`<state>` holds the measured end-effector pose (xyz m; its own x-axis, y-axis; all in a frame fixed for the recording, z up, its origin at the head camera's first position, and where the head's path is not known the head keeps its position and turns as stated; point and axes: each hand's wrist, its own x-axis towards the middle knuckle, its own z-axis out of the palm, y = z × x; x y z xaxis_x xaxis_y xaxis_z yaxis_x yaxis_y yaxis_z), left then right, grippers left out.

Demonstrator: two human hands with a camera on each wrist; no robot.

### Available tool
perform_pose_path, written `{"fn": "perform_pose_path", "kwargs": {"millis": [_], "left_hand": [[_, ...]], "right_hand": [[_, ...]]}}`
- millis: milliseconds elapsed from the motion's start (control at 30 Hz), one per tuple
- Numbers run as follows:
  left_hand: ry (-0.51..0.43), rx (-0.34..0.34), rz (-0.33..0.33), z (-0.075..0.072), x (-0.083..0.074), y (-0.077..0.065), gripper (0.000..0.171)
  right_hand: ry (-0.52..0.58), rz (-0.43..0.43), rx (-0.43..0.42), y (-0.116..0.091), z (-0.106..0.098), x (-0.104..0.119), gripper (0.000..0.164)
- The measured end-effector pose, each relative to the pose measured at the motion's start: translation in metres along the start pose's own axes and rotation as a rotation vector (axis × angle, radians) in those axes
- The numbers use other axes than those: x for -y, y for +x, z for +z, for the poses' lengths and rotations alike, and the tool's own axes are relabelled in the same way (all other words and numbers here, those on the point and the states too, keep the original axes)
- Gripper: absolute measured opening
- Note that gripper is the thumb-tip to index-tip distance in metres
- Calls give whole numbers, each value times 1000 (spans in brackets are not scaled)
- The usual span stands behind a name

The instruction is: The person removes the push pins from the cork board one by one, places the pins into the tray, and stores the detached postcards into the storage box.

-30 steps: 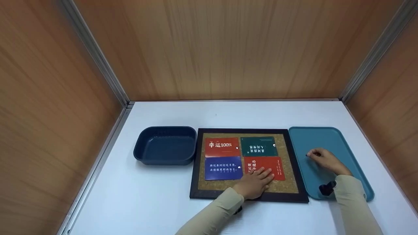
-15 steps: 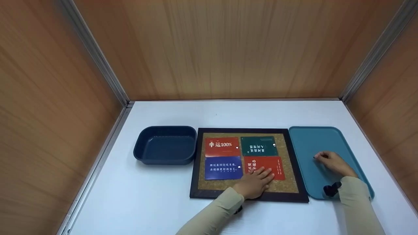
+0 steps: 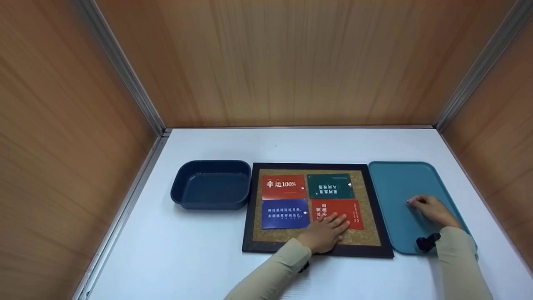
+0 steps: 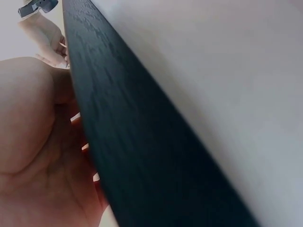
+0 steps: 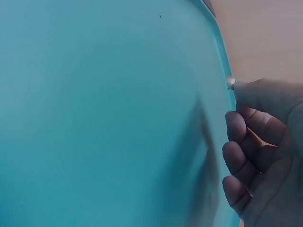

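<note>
Flat on the lower right red card (image 3: 352,213) lies my left hand (image 3: 324,235), its fingers spread and straight. That card is on a dark-framed cork board (image 3: 370,227), together with another red card (image 3: 277,191), a green card (image 3: 333,181) and a blue card (image 3: 283,223); these three bear small white tacks. Over the teal tray (image 3: 399,179), my right hand (image 3: 433,209) pinches a tiny thumbtack (image 5: 229,87) between thumb and index finger, its thin point showing in the right wrist view. The left wrist view has the left palm (image 4: 42,151) beside the frame edge (image 4: 128,123).
A deep navy dish (image 3: 210,189) stands left of the board on the white table (image 3: 179,258). Wood-grain panels (image 3: 291,62) close off the back and both sides. In the right wrist view, a small dark speck (image 5: 160,16) lies on the tray.
My right hand has moved to the right over the tray, its thumb and index finger still together. The left hand, board and cards have stayed in place.
</note>
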<state>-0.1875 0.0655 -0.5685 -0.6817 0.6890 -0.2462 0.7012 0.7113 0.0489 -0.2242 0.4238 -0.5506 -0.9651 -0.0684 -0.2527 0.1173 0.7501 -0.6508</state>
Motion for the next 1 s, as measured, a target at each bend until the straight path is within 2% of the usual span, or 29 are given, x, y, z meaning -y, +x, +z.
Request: {"fn": "perform_pose_path", "kwargs": {"millis": [200,467,667,1000], "left_hand": [[-24,25,-9,-4,0,-2,50],[4,14,0,-3,-1,-2,50],[-9,13,-1,-2,-1,-2,50],[-18,9,-5,-4,-1,-2,50]], "right_hand": [[-3,30,-9,-1,-1,-6,47],[22,66,-12,-1,0,-12,48],[26,98,-16,-2,-1,-14,52],[4,88,-46,-2,1,-14,53]]}}
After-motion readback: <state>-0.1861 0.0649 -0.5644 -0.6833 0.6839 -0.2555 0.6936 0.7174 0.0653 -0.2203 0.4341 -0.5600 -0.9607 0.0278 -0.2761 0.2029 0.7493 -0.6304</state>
